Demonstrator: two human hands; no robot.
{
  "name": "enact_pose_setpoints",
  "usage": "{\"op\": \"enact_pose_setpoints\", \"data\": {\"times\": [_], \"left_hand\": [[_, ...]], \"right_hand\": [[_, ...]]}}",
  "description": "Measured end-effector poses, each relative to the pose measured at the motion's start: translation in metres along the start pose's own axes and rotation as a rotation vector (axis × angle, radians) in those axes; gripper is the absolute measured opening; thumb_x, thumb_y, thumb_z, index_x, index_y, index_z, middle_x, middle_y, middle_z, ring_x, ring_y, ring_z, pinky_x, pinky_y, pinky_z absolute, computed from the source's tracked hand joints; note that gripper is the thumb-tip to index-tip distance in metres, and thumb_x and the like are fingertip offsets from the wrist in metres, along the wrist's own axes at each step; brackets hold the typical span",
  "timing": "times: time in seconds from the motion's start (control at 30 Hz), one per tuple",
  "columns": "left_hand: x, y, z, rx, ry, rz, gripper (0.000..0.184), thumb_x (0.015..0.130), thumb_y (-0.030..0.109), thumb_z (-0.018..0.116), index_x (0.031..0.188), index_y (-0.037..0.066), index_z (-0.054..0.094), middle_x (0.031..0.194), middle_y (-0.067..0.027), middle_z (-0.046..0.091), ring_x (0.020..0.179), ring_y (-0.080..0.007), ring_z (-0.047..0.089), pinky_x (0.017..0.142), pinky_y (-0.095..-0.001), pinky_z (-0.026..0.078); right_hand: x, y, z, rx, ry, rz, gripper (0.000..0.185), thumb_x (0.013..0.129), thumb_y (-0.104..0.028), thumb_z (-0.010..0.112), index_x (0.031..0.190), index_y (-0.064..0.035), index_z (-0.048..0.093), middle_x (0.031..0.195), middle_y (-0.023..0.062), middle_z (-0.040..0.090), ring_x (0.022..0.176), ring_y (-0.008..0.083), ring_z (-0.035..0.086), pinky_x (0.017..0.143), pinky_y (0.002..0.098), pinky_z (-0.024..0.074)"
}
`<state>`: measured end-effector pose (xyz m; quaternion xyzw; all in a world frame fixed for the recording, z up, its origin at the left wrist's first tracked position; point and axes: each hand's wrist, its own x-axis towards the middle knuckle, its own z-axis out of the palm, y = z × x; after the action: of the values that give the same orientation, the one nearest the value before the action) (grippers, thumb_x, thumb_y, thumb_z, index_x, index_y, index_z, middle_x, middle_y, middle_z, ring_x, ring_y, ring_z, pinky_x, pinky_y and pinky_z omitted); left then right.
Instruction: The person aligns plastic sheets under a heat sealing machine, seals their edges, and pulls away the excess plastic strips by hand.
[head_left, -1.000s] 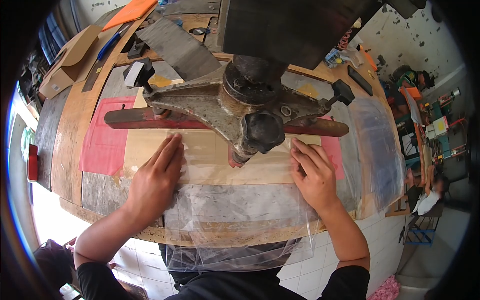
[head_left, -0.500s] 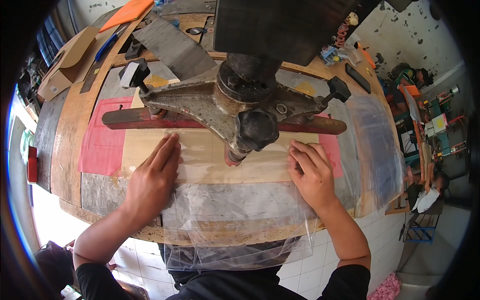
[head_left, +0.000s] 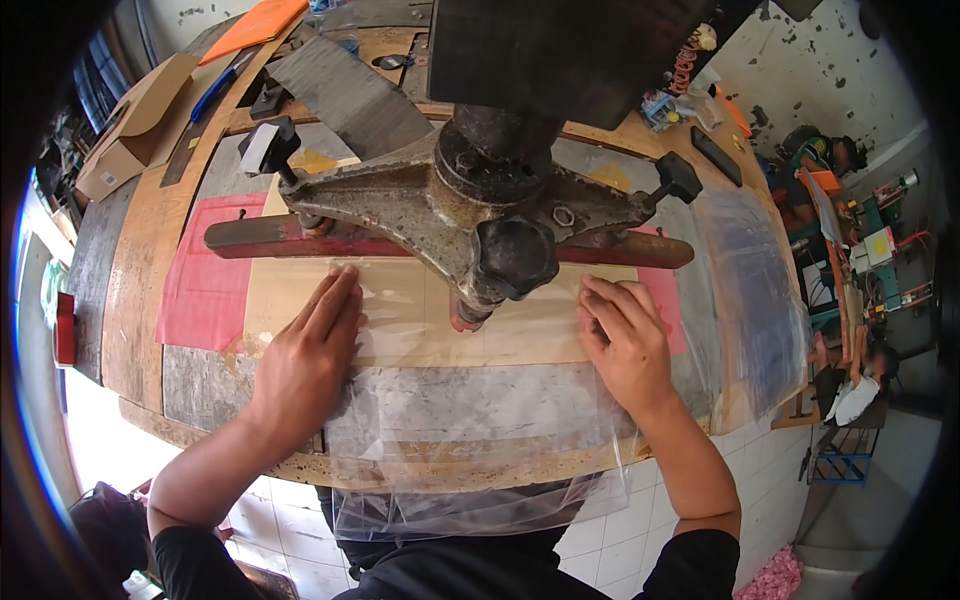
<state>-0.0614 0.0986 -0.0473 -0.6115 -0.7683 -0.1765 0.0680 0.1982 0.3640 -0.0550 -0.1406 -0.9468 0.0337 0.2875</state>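
A clear plastic sheet [head_left: 470,425] lies over a tan strip [head_left: 420,335] on the worktable and hangs over its front edge. My left hand [head_left: 312,345] rests on the sheet's left side, fingers stretched forward with the tips close to the press bar. On the right, my right hand [head_left: 632,340] has curled fingers with the thumb beneath, closed on the sheet's right edge. Just beyond the fingertips runs the long red-sided press bar [head_left: 330,240]. It is mounted under a metal bracket [head_left: 385,195] with black knobs, and the bracket hides part of the strip.
Pink material [head_left: 205,280] lies under the strip's ends. A stack of clear plastic sheets [head_left: 750,310] is at right. A cardboard box [head_left: 135,125], a blue-handled cutter [head_left: 212,92] and a grey metal plate [head_left: 345,90] lie toward the back left. Other people are visible far right.
Both hands keep nearly the same place. The hanging part of the plastic sheet has shifted very slightly to the right. A person at far right has moved a little.
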Motion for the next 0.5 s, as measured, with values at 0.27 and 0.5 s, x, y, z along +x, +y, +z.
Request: {"op": "enact_pose_setpoints", "data": {"times": [0.27, 0.5], "left_hand": [[0.0004, 0.0005, 0.0011, 0.019, 0.013, 0.004, 0.042, 0.093, -0.007, 0.066, 0.135, -0.01, 0.066, 0.151, -0.0228, 0.061, 0.137, -0.0375, 0.064, 0.105, -0.0422, 0.061], [0.0005, 0.0009, 0.0007, 0.01, 0.01, -0.002, 0.042, 0.093, -0.007, 0.066, 0.135, -0.01, 0.066, 0.151, -0.0231, 0.061, 0.138, -0.0371, 0.063, 0.106, -0.0425, 0.06]], "right_hand": [[0.0019, 0.0013, -0.0011, 0.032, -0.007, 0.016, 0.024, 0.082, 0.005, 0.079, 0.105, 0.0029, 0.075, 0.121, 0.0113, 0.075, 0.105, 0.0302, 0.068, 0.09, 0.04, 0.0594], [0.0015, 0.003, -0.0005, 0.042, -0.013, 0.019, 0.026, 0.081, 0.005, 0.08, 0.107, 0.0025, 0.075, 0.121, 0.0112, 0.075, 0.105, 0.03, 0.068, 0.09, 0.04, 0.0594]]}}
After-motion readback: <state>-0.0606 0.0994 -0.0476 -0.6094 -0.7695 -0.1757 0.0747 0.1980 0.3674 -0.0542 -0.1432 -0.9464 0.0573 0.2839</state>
